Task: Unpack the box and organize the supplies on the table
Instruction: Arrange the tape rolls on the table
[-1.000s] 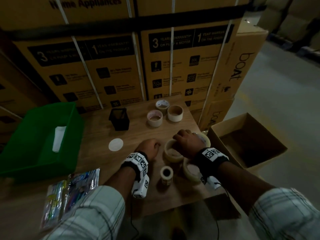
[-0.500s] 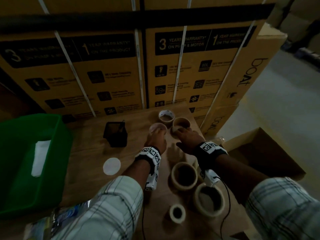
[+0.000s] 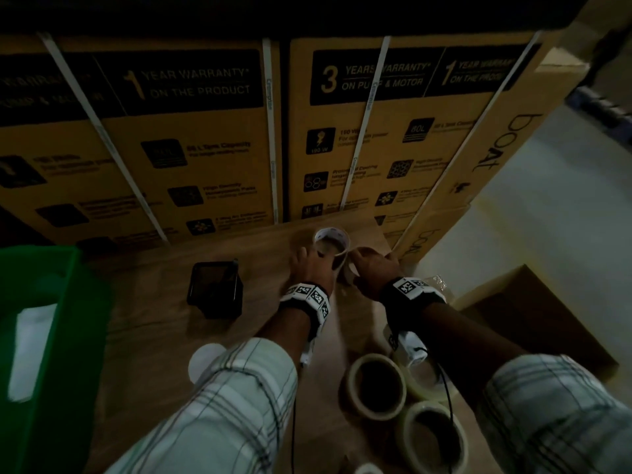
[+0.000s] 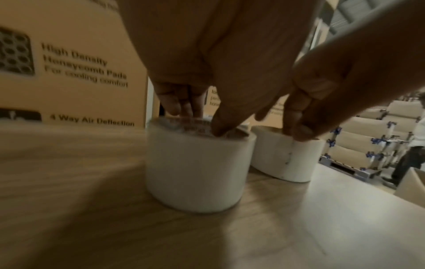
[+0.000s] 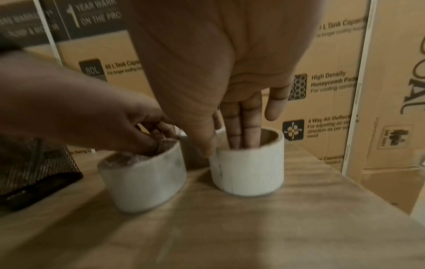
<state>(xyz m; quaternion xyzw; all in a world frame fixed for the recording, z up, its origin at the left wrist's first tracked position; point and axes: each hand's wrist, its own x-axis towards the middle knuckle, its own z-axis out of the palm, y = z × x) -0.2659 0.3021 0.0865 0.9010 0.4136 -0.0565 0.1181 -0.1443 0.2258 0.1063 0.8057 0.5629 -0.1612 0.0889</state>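
I count three small white rolls (image 3: 331, 236) right of the holder (image 3: 215, 289), at least three wider rolls (image 3: 376, 384) nearer me than it, one white disc (image 3: 205, 360), one green bin (image 3: 85, 302) to its left, and one open box (image 3: 533, 302) far right.
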